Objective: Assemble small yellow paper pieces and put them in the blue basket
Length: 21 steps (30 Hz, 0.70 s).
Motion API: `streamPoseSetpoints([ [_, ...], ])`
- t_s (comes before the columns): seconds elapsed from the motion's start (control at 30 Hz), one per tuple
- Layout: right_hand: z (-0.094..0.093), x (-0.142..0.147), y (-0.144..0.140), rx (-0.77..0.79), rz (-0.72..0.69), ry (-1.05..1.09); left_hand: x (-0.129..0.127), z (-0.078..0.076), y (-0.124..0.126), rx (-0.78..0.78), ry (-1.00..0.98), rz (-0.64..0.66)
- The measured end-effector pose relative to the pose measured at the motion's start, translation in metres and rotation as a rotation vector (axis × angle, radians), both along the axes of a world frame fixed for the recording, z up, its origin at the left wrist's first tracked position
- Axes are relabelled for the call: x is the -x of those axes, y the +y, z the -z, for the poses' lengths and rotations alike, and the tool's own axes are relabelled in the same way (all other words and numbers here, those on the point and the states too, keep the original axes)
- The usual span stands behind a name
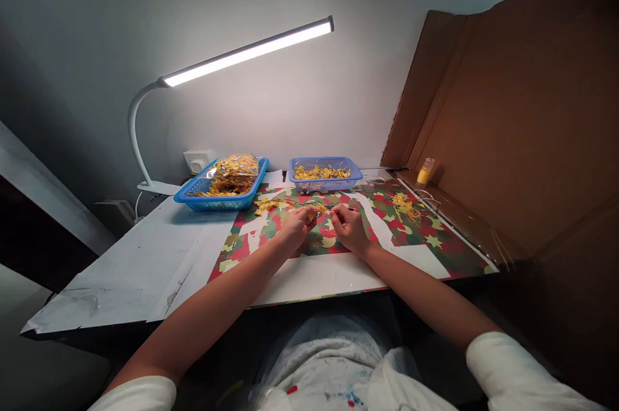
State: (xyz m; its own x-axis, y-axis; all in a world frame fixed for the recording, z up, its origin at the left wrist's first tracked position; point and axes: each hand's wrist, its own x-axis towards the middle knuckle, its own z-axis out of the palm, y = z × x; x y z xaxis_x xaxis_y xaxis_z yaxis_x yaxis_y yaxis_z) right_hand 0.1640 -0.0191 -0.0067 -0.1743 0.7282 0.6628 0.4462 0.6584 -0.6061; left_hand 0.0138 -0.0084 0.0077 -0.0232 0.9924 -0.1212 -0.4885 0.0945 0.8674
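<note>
our left hand and right hand pinch a small yellow piece between them, just above the patterned mat. more yellow pieces fill the two blue baskets behind.

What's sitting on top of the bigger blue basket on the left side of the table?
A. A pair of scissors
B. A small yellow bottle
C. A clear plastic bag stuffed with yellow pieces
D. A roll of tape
C: the larger blue basket near the lamp base carries a clear bag of yellow pieces, while the small yellow bottle stands far off by the cardboard wall.
</note>
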Motion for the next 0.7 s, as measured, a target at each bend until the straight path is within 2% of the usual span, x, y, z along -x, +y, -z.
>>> streamPoseSetpoints([
  [0.13,-0.002,0.0,0.0,0.045,0.032,-0.049,0.0,-0.002,-0.002,0.073,-0.03,0.042],
  [0.7,0.0,0.0,0.001,0.019,0.048,-0.062,-0.002,-0.011,-0.009,0.107,-0.073,0.034],
])
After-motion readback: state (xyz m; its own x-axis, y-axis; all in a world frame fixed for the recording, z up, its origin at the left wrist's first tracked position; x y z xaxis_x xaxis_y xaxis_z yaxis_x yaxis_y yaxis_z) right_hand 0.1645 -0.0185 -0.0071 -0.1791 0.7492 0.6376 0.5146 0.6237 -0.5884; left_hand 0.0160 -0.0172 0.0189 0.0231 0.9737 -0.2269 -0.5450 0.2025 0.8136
